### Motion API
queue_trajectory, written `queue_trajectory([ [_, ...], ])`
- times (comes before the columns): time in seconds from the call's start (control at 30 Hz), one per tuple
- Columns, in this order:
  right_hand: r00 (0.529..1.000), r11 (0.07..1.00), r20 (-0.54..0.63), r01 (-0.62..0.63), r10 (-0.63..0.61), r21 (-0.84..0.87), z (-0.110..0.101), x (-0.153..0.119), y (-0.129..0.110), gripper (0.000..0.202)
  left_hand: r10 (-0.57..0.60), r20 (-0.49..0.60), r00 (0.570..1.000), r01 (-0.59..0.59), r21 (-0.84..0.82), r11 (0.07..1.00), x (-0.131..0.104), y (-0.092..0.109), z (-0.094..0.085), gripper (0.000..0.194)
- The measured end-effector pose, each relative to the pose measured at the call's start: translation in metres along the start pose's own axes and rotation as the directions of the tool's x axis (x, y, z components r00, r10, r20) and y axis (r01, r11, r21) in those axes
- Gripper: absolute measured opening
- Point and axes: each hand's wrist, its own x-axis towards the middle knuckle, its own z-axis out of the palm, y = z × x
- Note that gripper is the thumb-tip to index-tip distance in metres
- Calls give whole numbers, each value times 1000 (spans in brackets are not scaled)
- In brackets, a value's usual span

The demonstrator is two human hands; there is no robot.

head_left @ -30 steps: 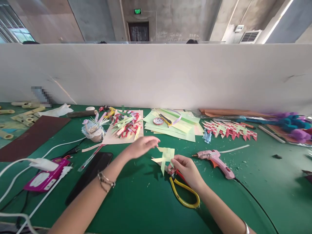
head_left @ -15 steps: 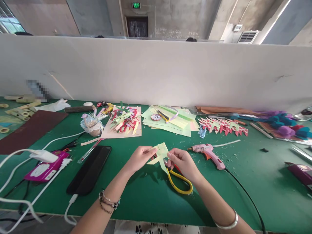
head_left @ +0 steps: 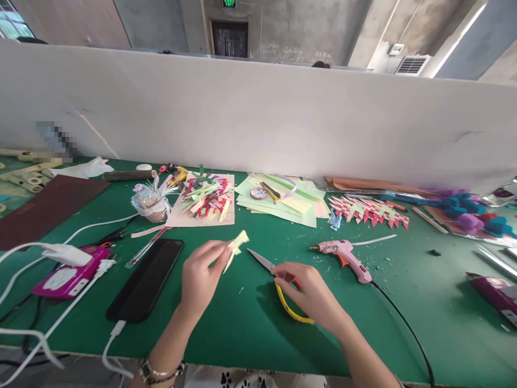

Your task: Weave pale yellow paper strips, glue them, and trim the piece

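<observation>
Pinched in the fingers of my left hand [head_left: 203, 277] is a small folded piece of pale yellow-green paper [head_left: 239, 242], raised above the table and seen nearly edge-on. My right hand [head_left: 305, 288] is closed around the scissors [head_left: 262, 262], which have yellow and red handles. The blades point up and to the left, toward the paper but apart from it. Whether the blades are fully together I cannot tell. Part of the handles is hidden behind my right fingers.
Right of my hands lies a pink glue gun [head_left: 343, 253]. A black phone [head_left: 147, 280] and a magenta power strip [head_left: 75, 272] with cables are at left. Behind stand paper strips [head_left: 208, 199], green sheets [head_left: 299, 207] and woven red-white paper [head_left: 369, 210], before a white partition [head_left: 258, 118].
My right hand has let go of the folded paper and brought the scissors forward, blades now showing. My left hand has moved left, with the paper turned edge-on.
</observation>
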Motion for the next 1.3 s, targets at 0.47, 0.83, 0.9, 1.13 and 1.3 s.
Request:
queue_trajectory([
  [0.47, 995, 656, -24, -84, 100, -750, 38, -11, 27, 22, 428, 91, 899, -428, 378, 821, -43, -24, -3, 38],
  [0.83, 987, 804, 162, 107, -14, -584, 50, 75, -14, 22, 460, 18, 888, -452, 220, 864, -54, 1, 5, 21],
  [0.9, 973, 843, 210, 188, -92, -504, 51, 86, -17, 18, 445, 7, 896, -435, 225, 872, -53, 1, 5, 20],
  [1.13, 997, 858, 39, 78, -67, -507, 7, 193, 8, 24, 479, 187, 857, -511, 209, 834, -58, 24, 26, 14],
  [1.3, 997, 766, -54, -78, 57, -638, -12, 259, 32, 33, 448, 406, 796, -566, 241, 788, -76, 41, 67, 29],
])
